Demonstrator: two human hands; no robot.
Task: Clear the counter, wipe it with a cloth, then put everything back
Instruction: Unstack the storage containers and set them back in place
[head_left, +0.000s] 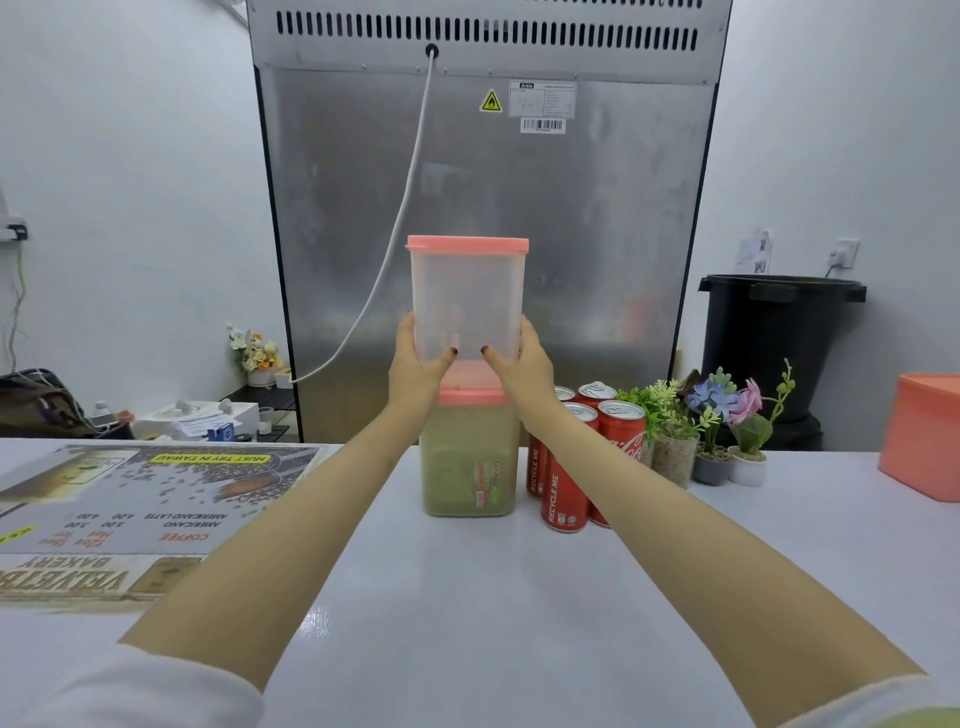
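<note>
Head view: empty pink-lidded container (467, 291), gripped low on both sides by left hand (418, 358) and right hand (522, 364), fingers curled round its walls, upright directly over the powder-filled container (470, 457) on the bench (467, 597), seemingly for stacking or lifting off.

A steel refrigerator back (488, 208) is filling the background, with a white cable (414, 176) hanging down it. A black bin (774, 343) is standing to its right, while a small flower bouquet (255, 351) is sitting at its left.
</note>
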